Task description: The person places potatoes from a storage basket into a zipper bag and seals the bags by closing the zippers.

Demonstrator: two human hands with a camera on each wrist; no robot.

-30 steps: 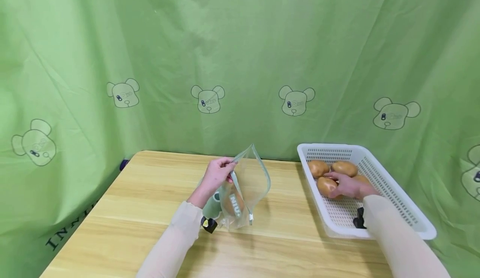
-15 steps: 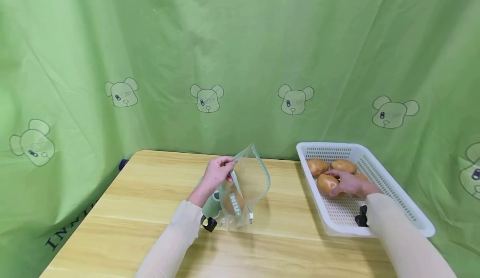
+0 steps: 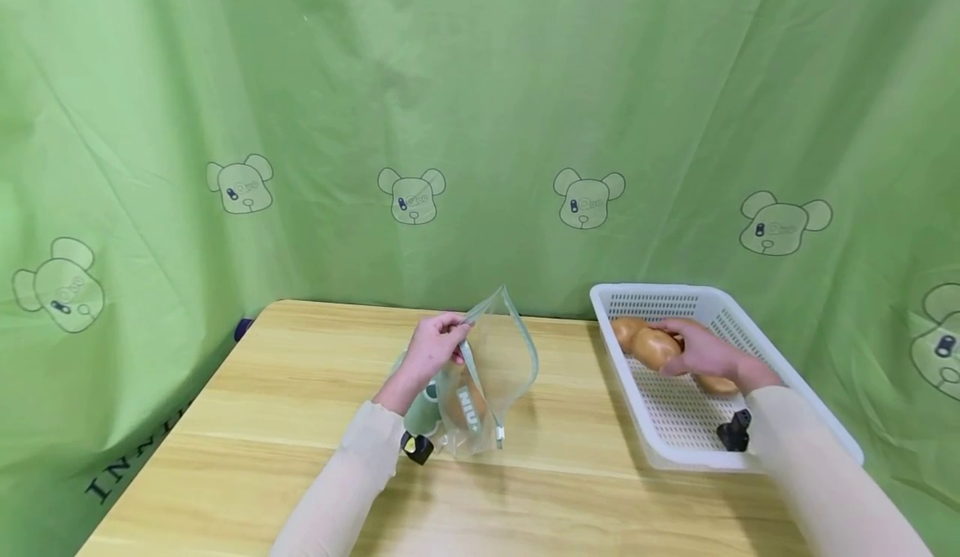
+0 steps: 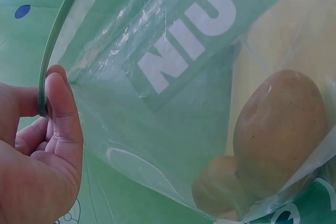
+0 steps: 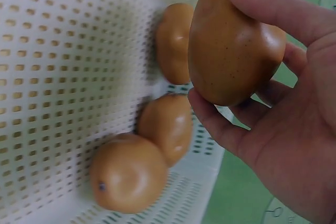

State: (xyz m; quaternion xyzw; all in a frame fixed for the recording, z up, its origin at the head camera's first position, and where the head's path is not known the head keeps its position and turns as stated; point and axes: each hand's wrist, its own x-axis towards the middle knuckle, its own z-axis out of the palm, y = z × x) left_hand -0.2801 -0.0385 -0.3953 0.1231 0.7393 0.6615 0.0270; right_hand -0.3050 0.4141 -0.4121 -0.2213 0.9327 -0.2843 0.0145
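Note:
My left hand (image 3: 433, 348) pinches the top edge of a clear zip bag (image 3: 513, 353), whose mouth gapes beside the fingers. Through the plastic, the left wrist view shows a large potato (image 4: 281, 129) and a smaller-looking one (image 4: 216, 187) low in the bag. Over at the right, my right hand (image 3: 705, 350) grips a potato (image 5: 231, 45) between thumb and fingers, lifted above the white basket (image 3: 628, 398). Three other potatoes lie in that basket: one near its end (image 5: 172, 45), one in the middle (image 5: 168, 129) and one closer (image 5: 128, 174).
The wooden table (image 3: 300, 424) carries both the bag and the basket. Behind it hangs a green curtain (image 3: 495, 123) with bear heads. Small black devices show at the left wrist (image 3: 417, 447) and the right wrist (image 3: 735, 432).
My right hand has raised the gripped potato up from the basket floor, away from the others. The left hand and the bag have stayed in place.

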